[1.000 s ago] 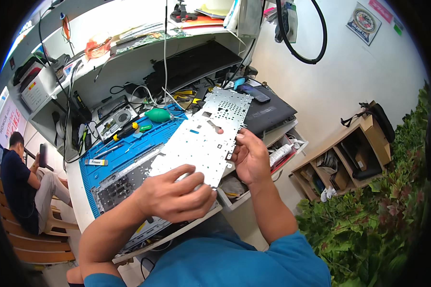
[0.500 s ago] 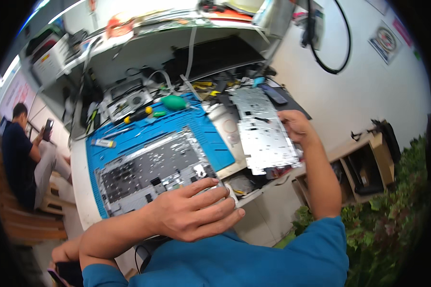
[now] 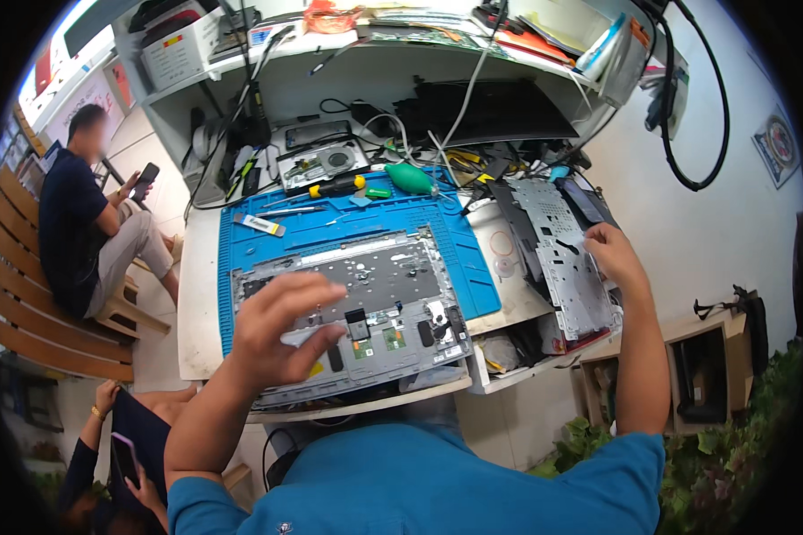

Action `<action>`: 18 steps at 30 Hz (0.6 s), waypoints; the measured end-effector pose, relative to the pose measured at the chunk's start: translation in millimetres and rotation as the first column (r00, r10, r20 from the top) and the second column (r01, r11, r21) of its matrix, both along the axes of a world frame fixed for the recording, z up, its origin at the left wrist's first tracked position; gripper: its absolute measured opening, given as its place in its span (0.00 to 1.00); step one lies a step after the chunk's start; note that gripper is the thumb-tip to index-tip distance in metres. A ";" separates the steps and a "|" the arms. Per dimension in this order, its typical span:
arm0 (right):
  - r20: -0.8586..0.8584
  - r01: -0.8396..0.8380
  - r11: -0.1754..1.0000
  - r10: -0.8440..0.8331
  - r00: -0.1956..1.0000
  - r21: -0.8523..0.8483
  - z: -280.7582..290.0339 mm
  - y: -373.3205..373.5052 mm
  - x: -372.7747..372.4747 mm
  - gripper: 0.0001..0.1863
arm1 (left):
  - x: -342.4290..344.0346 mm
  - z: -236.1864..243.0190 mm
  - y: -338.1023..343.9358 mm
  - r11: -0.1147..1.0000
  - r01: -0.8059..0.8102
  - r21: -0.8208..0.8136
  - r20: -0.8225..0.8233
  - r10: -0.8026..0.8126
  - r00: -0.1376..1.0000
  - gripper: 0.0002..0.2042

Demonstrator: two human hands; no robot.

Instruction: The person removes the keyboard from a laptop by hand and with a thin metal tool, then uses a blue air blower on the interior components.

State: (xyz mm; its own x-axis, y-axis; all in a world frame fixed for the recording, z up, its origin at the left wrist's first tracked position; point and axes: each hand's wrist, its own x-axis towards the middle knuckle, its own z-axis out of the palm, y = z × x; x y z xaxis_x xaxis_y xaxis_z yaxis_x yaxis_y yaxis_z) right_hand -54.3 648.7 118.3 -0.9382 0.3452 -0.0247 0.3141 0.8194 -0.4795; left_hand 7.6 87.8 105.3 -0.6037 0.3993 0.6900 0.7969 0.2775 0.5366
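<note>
Right hand [image 3: 614, 257] pinching metal keyboard plate [image 3: 567, 259] at its 3 o'clock edge, long axis running 11 to 5. Left hand [image 3: 281, 325] open, holding nothing, hovering over laptop base [image 3: 379, 281], at 9 o'clock from the plate.

Look up at your top shelf: a white box [image 3: 180, 49] with little red and yellow labels sits at the left end. On the wall to your right hangs a small round sign [image 3: 777, 143] on a pale card. Far left, a seated person holds a dark phone [image 3: 144, 175]. Low at your left, another hand holds a phone [image 3: 125, 459] with a purple edge.
</note>
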 end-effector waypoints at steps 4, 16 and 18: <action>0.045 -0.013 0.998 0.015 0.999 -0.057 5.1 -13.4 6.5 0.16 | -16.7 -31.8 -17.4 0.732 -0.087 0.676 0.583 -0.459 0.670 0.39; 0.007 -0.243 0.953 0.246 0.969 0.180 6.3 -5.8 33.0 0.30 | -40.6 -58.4 -45.6 0.339 -0.191 0.921 0.389 -0.835 0.389 0.49; 0.058 -0.201 0.965 0.194 0.979 0.167 7.3 -20.8 33.2 0.31 | -39.7 -54.5 -41.5 0.374 -0.206 0.904 0.427 -0.813 0.396 0.49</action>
